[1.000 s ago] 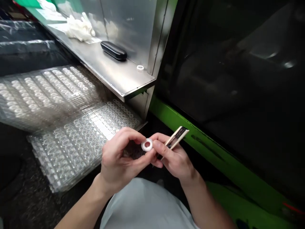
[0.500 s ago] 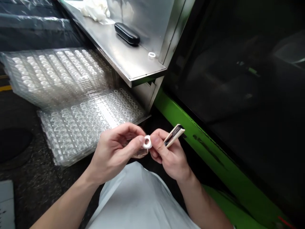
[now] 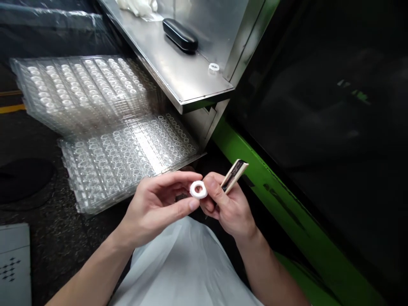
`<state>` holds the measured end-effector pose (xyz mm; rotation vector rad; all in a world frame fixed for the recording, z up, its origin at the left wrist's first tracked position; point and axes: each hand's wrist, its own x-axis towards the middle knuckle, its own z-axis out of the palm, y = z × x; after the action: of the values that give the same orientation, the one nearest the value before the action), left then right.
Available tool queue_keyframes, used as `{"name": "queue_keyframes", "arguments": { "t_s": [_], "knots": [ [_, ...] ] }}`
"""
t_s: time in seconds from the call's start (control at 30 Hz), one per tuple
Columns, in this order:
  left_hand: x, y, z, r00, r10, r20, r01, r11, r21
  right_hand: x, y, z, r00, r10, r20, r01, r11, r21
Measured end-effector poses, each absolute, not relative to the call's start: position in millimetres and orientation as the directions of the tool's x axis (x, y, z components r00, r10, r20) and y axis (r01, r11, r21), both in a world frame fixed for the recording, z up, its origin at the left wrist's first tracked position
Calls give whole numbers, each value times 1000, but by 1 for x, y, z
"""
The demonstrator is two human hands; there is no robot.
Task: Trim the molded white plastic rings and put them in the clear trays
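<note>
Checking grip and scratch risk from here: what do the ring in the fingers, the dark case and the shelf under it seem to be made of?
Ring: probably plastic; matte, opaque white.
Dark case: perhaps hard plastic or coated shell; smooth, glossy highlights.
Shelf: likely stainless steel; grey, satin sheen, blurred reflections.

Your left hand [image 3: 156, 208] opened up around the white ring [image 3: 194, 194]: thumb went from pinching its left side to just below it, index finger spread to above it. White ring turned, hole looked rounder to you. Your view shifted: white bundle [image 3: 137, 6] got cropped more, up-left of it; grey panel [image 3: 14, 263] showed more, far down-left.
</note>
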<state>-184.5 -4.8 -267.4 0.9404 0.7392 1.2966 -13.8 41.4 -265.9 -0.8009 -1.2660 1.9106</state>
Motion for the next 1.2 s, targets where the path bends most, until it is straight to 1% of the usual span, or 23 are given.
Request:
{"name": "queue_keyframes", "arguments": {
  "t_s": [0.2,0.37,0.47,0.67,0.8,0.87,0.93,0.97,1.0,1.03,1.07,1.13,1.2],
  "knots": [
    [-185,-3,-270,73,989,126,-381,-89,920,-16,41,-271,-566,814,-128,-216,-296,-931],
    [-187,-4,-277,124,988,96,-535,-15,845,-21,38,-270,-541,832,-123,-241,-294,-925],
    [-189,-3,-282,125,989,78,-584,10,812,-24,37,-267,-528,841,-120,-244,-286,-927],
    [-192,-1,-285,99,987,124,-654,-30,756,-36,39,-263,-532,837,-130,-239,-296,-925],
    [-196,-3,-280,17,991,133,-608,-95,788,-43,42,-265,-551,822,-144,-229,-315,-921],
    [-199,-4,-277,-71,988,139,-529,-156,834,-39,44,-265,-516,849,-112,-164,-226,-960],
    [-203,-6,-275,-157,975,156,-426,-209,880,-27,48,-261,-407,913,-27,-27,-42,-999],
    [-206,-7,-274,-185,968,167,-384,-228,895,-20,50,-257,-350,936,22,36,37,-999],
    [-208,-8,-273,-199,963,181,-355,-243,903,-12,53,-251,-312,949,57,68,82,-994],
    [-210,-9,-273,-206,958,197,-337,-259,905,-5,56,-243,-295,953,71,58,92,-994],
    [-213,-9,-273,-208,955,213,-323,-272,906,2,58,-234,-304,950,75,8,81,-997],
    [-217,-10,-273,-206,950,234,-299,-289,909,8,62,-216,-388,916,106,-114,66,-991],
    [-220,-10,-273,-199,950,241,-281,-291,914,5,63,-200,-429,887,172,-142,122,-982]
  ]
}}
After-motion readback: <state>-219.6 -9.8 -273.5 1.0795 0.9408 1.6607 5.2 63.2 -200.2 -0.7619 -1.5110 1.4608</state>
